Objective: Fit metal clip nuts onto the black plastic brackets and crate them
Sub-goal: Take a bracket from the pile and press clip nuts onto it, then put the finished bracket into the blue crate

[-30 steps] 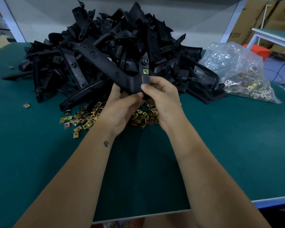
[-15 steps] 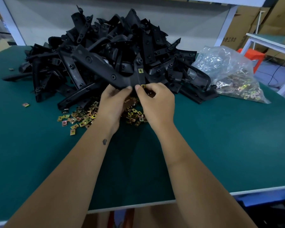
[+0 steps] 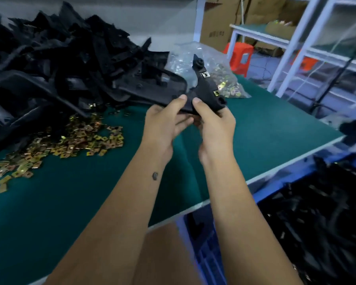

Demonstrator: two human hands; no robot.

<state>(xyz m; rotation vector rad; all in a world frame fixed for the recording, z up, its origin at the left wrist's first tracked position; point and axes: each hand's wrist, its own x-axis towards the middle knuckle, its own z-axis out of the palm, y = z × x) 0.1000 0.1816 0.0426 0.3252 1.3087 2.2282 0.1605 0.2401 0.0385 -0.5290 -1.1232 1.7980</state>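
Bracket point(image 3: 206, 93) clipped, ready for crate point(image 3: 206, 256)
Both hands grip it above table edge, L point(image 3: 164, 124) under, R point(image 3: 216, 124) thumb on top; 2 nuts point(image 3: 215, 93) face up so you can check seating

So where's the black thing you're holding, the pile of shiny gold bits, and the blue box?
Black bracket point(image 3: 206, 91): head view, on its flat body above the thumbs.
Gold clip nuts point(image 3: 74, 140): head view, middle of the loose heap on the green table.
Blue crate point(image 3: 206, 243): head view, on its near side wall below the table edge.
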